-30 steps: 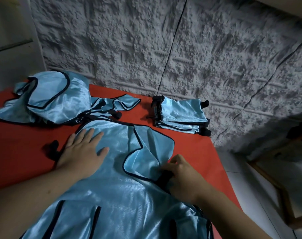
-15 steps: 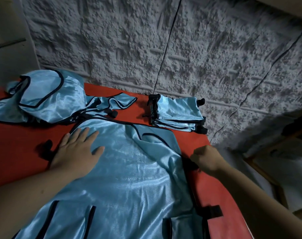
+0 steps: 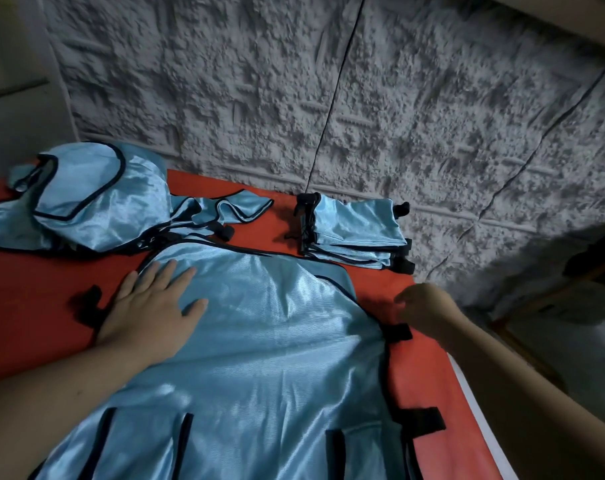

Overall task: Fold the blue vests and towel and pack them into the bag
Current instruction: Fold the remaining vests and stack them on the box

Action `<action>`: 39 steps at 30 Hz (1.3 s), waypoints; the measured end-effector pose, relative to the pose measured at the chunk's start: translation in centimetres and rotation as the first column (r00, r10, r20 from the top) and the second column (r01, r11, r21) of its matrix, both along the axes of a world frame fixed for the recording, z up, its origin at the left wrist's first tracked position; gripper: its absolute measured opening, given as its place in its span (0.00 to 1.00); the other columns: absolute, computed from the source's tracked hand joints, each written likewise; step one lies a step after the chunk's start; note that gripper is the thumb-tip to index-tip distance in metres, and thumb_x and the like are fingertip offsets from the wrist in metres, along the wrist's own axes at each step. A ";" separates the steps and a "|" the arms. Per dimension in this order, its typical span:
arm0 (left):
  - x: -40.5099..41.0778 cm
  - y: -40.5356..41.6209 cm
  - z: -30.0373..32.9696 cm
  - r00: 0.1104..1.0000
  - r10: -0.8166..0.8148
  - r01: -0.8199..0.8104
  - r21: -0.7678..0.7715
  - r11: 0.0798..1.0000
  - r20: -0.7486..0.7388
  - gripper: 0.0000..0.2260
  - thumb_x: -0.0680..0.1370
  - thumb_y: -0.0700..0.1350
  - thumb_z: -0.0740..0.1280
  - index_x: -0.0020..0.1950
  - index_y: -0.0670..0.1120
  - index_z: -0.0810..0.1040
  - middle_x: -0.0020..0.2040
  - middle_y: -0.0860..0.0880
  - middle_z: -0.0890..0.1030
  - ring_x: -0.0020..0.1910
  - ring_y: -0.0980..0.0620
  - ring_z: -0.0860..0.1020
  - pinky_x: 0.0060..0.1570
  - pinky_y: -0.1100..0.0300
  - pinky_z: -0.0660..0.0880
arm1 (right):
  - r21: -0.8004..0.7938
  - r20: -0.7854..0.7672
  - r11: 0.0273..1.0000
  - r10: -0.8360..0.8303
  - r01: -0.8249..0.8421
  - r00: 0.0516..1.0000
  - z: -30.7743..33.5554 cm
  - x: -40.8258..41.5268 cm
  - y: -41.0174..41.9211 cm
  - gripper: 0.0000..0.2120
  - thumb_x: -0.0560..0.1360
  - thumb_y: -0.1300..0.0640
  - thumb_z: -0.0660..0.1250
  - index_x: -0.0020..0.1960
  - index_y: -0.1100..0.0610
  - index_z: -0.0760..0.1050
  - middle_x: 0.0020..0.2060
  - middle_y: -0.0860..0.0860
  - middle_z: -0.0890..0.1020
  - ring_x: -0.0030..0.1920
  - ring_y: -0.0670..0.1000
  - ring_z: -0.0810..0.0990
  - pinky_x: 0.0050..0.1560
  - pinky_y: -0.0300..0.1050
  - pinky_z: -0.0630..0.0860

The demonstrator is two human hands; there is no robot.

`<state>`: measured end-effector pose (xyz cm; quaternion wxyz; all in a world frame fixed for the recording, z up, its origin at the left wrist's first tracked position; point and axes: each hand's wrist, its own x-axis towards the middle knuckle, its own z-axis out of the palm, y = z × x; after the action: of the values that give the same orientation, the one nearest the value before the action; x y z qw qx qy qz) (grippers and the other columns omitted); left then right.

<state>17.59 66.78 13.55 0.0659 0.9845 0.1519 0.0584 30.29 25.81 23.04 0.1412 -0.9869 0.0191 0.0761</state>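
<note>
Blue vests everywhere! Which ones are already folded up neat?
The folded vest stack by the wall at the table's far right. The spread vest lies flat under the left hand; the crumpled vests sit heaped far left.

Rough grey textured wall (image 3: pixel 380 109) fills upper view, raised brick-like pattern, thin dark seams running diagonally across it. Plain pale surface (image 3: pixel 14 109) at far left, dark horizontal ledge on it. Red-covered table (image 3: pixel 34 306) butts against wall base; white edge shows along its right side. Wooden frame furniture (image 3: pixel 543 306) at right, partly in shadow, kind unclear. Pale floor (image 3: pixel 571 344) beneath it. Light dim, cool, deep shadow at right.
</note>
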 end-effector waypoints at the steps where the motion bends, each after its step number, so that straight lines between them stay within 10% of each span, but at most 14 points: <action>1: 0.0 0.0 0.0 1.000 -0.001 0.001 -0.001 1.000 -0.002 0.32 0.79 0.69 0.44 0.82 0.61 0.44 0.83 0.55 0.45 0.81 0.54 0.42 0.79 0.50 0.40 | -0.015 0.096 1.000 0.020 -0.019 0.995 0.4 -0.1 1.4 0.08 0.71 0.60 0.71 0.48 0.61 0.85 0.45 0.57 0.86 0.48 0.59 0.84 0.48 0.47 0.80; 6: 0.0 -0.1 0.1 1.000 -0.009 0.009 -0.008 1.000 0.009 0.32 0.79 0.69 0.44 0.82 0.60 0.46 0.83 0.55 0.45 0.81 0.54 0.42 0.79 0.50 0.40 | 0.111 0.165 0.975 0.171 -0.190 0.971 -1.1 1.3 7.8 0.14 0.78 0.58 0.65 0.61 0.52 0.83 0.52 0.55 0.86 0.46 0.55 0.84 0.44 0.41 0.75; 10: 0.0 -0.1 0.0 1.000 -0.014 0.014 -0.013 1.000 0.013 0.33 0.79 0.69 0.44 0.82 0.60 0.46 0.83 0.55 0.45 0.81 0.54 0.41 0.80 0.50 0.40 | -0.058 0.010 0.979 0.196 -0.195 0.981 -3.7 3.3 9.5 0.12 0.74 0.47 0.71 0.50 0.55 0.83 0.43 0.53 0.85 0.42 0.55 0.83 0.41 0.44 0.77; 17: 0.0 -0.1 -0.1 1.000 -0.010 0.010 -0.018 1.000 0.019 0.35 0.76 0.70 0.41 0.82 0.60 0.48 0.83 0.54 0.48 0.81 0.54 0.44 0.80 0.49 0.41 | 0.252 0.138 0.950 -0.226 0.187 0.964 -2.2 6.4 8.2 0.07 0.74 0.58 0.66 0.43 0.62 0.77 0.40 0.57 0.81 0.38 0.58 0.79 0.37 0.46 0.74; 26: -0.1 -0.2 0.1 1.000 -0.005 0.005 -0.017 1.000 -0.001 0.36 0.76 0.70 0.40 0.83 0.58 0.45 0.83 0.54 0.45 0.81 0.53 0.41 0.80 0.48 0.40 | 0.258 -0.075 0.942 -0.202 0.215 0.977 -3.8 6.1 10.1 0.15 0.74 0.51 0.72 0.45 0.63 0.75 0.35 0.54 0.75 0.33 0.52 0.73 0.31 0.43 0.69; 33: -0.1 -0.4 0.4 0.999 0.001 -0.002 -0.025 1.000 -0.034 0.34 0.79 0.69 0.45 0.82 0.58 0.44 0.83 0.51 0.45 0.81 0.52 0.40 0.79 0.47 0.39 | 0.609 -0.185 0.687 -0.364 0.397 0.913 -3.3 6.9 8.4 0.23 0.63 0.51 0.84 0.45 0.63 0.78 0.39 0.57 0.81 0.39 0.57 0.81 0.38 0.47 0.78; 39: -0.2 -0.4 0.4 0.998 0.039 -0.039 -0.005 0.999 -0.049 0.35 0.78 0.70 0.43 0.82 0.57 0.44 0.83 0.49 0.46 0.82 0.48 0.40 0.78 0.43 0.38 | 0.636 0.171 0.683 -0.579 0.360 0.797 -1.6 5.1 6.9 0.12 0.73 0.51 0.72 0.48 0.60 0.81 0.40 0.56 0.84 0.43 0.58 0.83 0.46 0.51 0.79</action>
<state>17.44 66.40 13.97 0.0640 0.9822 0.1728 0.0350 35.44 32.68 21.47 0.4470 -0.8536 0.2263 -0.1427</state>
